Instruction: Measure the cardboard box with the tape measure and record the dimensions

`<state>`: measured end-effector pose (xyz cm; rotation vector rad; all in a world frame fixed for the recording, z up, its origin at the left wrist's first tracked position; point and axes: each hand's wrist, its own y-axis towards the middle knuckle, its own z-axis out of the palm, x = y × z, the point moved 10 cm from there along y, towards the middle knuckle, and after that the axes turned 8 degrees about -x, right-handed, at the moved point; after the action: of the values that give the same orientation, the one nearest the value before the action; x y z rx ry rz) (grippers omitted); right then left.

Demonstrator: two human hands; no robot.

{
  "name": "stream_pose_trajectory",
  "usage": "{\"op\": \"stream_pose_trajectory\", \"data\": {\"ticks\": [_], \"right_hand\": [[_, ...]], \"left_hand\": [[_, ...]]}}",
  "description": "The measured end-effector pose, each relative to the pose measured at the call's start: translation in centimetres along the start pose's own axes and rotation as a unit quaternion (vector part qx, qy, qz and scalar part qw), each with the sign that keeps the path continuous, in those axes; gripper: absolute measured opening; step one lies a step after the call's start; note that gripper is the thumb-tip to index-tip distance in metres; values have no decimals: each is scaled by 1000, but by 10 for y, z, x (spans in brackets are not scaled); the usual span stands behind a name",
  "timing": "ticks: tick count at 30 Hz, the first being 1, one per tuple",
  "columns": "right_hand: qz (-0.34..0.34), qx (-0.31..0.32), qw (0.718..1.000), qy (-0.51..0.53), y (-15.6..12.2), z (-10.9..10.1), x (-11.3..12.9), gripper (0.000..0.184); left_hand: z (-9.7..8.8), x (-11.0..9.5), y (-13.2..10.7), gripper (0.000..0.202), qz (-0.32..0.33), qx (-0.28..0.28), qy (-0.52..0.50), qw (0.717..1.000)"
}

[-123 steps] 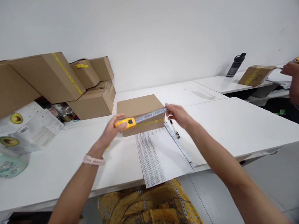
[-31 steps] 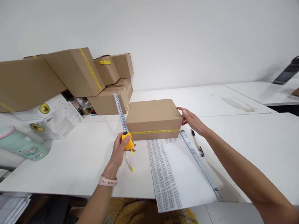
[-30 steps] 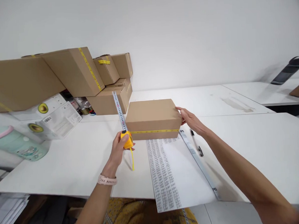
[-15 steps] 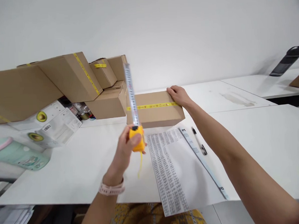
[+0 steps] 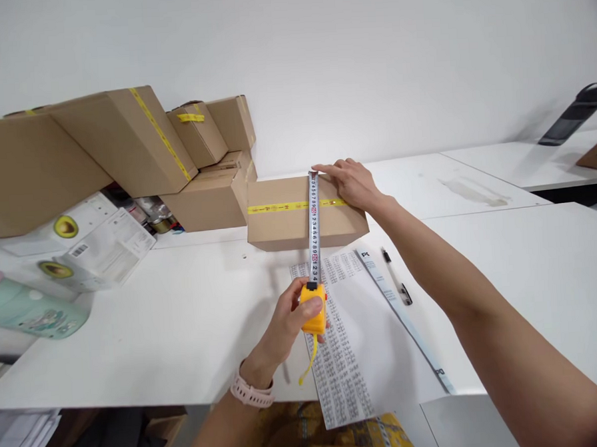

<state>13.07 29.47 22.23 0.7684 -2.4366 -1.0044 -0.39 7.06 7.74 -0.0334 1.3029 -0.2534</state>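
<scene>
A small cardboard box (image 5: 283, 217) with yellow tape across its top sits on the white table (image 5: 158, 324). My left hand (image 5: 288, 324) is closed round a yellow tape measure (image 5: 313, 308) held above a printed sheet. Its blade (image 5: 313, 229) runs away from me over the box top. My right hand (image 5: 349, 182) rests on the box's far edge, fingers pressing the blade's end down there.
Several stacked cardboard boxes (image 5: 124, 146) lean at the back left above white avocado-printed cartons (image 5: 74, 242). A mint bottle (image 5: 27, 311) lies at the left. A printed sheet (image 5: 355, 340), a ruler and a pen (image 5: 396, 285) lie right of my left hand. A dark bottle (image 5: 575, 112) stands far right.
My left hand brought the tape measure from the box's left side to its front, lowering the raised blade across the top. My right hand shifted left along the far edge onto the blade's end.
</scene>
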Motion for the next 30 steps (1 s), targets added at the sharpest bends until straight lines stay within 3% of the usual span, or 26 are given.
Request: {"op": "stream_pose_trajectory", "data": {"ticks": [6, 12, 18, 21, 25, 30], "right_hand": [[-27, 18, 999, -26, 1, 6, -1, 48], [-34, 11, 999, -21, -2, 2, 2, 47], [-5, 9, 1000, -19, -5, 0, 2, 49], [16, -9, 1000, -20, -11, -5, 3, 51], [16, -9, 999, -35, -34, -18, 21, 58], [10, -15, 998, -57, -100, -38, 59, 54]], "left_hand": [[7, 21, 4, 53, 1, 2, 22, 1000], [20, 29, 7, 54, 23, 14, 37, 999], [16, 31, 3, 59, 16, 9, 25, 1000], [10, 34, -7, 62, 50, 7, 24, 998], [-5, 48, -25, 72, 72, -31, 96, 992], [-4, 67, -47, 69, 52, -26, 135, 989]]}}
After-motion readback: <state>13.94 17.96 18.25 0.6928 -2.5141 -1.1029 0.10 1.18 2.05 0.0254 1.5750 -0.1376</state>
